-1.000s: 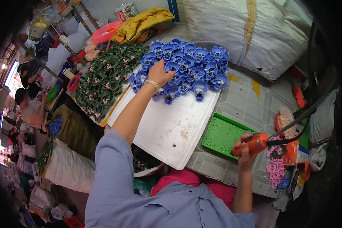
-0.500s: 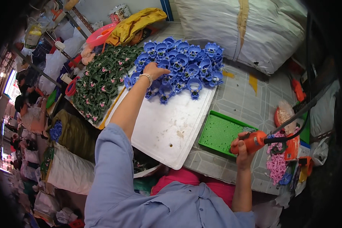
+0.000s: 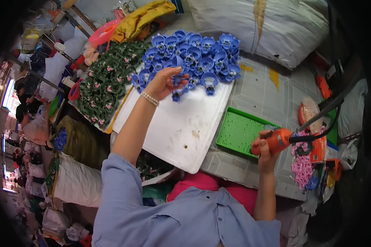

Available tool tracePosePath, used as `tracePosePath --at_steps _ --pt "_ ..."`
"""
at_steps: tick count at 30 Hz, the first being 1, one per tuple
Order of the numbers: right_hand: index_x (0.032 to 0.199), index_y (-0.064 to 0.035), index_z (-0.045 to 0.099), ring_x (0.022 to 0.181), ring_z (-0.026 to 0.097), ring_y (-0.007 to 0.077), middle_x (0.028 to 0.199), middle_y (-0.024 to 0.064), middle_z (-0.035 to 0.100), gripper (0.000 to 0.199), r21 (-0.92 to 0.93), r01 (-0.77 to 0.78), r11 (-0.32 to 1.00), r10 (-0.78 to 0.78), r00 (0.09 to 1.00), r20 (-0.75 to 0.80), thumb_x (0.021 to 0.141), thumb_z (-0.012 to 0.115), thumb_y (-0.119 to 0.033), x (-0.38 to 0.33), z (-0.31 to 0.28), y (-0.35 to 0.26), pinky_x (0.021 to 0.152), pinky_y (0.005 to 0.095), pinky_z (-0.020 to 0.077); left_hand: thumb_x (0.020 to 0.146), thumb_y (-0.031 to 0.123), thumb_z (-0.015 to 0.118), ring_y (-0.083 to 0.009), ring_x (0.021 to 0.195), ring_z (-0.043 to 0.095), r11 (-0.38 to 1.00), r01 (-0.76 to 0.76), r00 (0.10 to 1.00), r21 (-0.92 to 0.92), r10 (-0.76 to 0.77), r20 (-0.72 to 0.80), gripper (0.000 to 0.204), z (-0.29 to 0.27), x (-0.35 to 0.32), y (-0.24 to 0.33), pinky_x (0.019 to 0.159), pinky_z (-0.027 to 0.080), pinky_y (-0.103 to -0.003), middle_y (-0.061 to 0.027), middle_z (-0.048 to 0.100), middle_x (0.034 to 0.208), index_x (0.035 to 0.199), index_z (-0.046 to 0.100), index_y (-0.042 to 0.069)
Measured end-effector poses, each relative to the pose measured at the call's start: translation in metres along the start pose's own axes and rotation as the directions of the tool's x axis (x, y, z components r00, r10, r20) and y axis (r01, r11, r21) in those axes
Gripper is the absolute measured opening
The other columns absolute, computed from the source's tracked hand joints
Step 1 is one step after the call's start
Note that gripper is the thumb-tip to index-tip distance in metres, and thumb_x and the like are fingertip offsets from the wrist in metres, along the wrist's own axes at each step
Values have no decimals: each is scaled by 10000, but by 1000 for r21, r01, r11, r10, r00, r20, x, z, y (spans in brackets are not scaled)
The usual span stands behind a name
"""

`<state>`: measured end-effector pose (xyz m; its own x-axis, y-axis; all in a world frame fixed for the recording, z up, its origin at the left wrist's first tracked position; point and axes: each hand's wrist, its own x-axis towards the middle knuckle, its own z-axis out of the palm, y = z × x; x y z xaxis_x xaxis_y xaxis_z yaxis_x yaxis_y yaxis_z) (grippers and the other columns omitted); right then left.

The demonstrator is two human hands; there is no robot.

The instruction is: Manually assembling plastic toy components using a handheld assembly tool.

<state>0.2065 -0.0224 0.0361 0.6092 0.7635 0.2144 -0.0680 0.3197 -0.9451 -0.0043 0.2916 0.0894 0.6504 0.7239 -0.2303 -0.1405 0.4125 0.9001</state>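
My left hand [image 3: 163,84], a beaded bracelet on its wrist, is closed on a blue plastic ring-shaped piece [image 3: 177,61] at the near edge of a heap of similar blue pieces [image 3: 206,53]. These are cup-like, with small dark-and-white details. Below the heap lies a white board [image 3: 173,136], its near part bare with a few stains. My right hand [image 3: 264,154] is wrapped round an orange electric screwdriver [image 3: 278,140], with a black cable running from its back. The tool's tip is hard to make out. Beneath it sits a green perforated tray [image 3: 239,131] with small grey bits at its right end.
Left of the board spread dark green pieces with pink flowers [image 3: 107,82]. A large white sack [image 3: 259,29] stands at the back right, a yellow bag [image 3: 142,20] at the back left. Pink pieces [image 3: 301,168] and a bag of pale bits [image 3: 311,111] lie far right.
My left hand has drawn back toward me from the heap, now with a blue piece in its fingers. My right hand still holds the screwdriver over the tray. The whole view has shifted slightly.
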Motion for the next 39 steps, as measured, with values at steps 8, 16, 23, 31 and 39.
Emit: tracePosePath --at_steps 8,16,23,31,39 --pt "976 -12 488 625 564 126 778 59 545 267 16 19 1000 -19 999 -28 802 641 -146 12 -7 3 582 262 472 801 225 644 -146 715 605 923 261 951 -282 -195 240 463 69 -115 -131 581 509 -254 -114 597 984 1171 464 11" --pt "965 18 502 617 575 144 719 70 564 312 0 52 999 -52 997 -49 806 638 -214 16 -11 12 595 278 477 765 123 700 -177 666 629 879 390 916 -273 -340 211 367 124 -152 -193 547 517 -261 -152 608 972 1055 498 22" --pt "984 8 493 656 565 152 716 70 569 330 56 81 995 -81 997 -7 818 618 -249 1 -16 33 638 291 470 763 10 661 -210 822 629 780 491 865 -388 -386 319 450 132 -152 -197 706 527 -312 -97 576 1022 1152 440 58" --pt "973 4 498 652 564 156 711 66 573 318 127 93 988 -85 994 -68 809 624 -237 2 -15 44 634 292 471 767 -13 641 -195 896 622 839 422 898 -342 -335 286 486 139 -149 -200 737 535 -320 -76 577 1019 1188 408 52" --pt "969 8 491 640 565 155 701 64 574 326 115 101 988 -95 994 -58 802 631 -234 3 -12 46 628 294 476 775 10 647 -208 759 649 869 434 899 -237 -402 173 464 140 -151 -196 564 542 -229 -67 574 1001 1165 398 45"
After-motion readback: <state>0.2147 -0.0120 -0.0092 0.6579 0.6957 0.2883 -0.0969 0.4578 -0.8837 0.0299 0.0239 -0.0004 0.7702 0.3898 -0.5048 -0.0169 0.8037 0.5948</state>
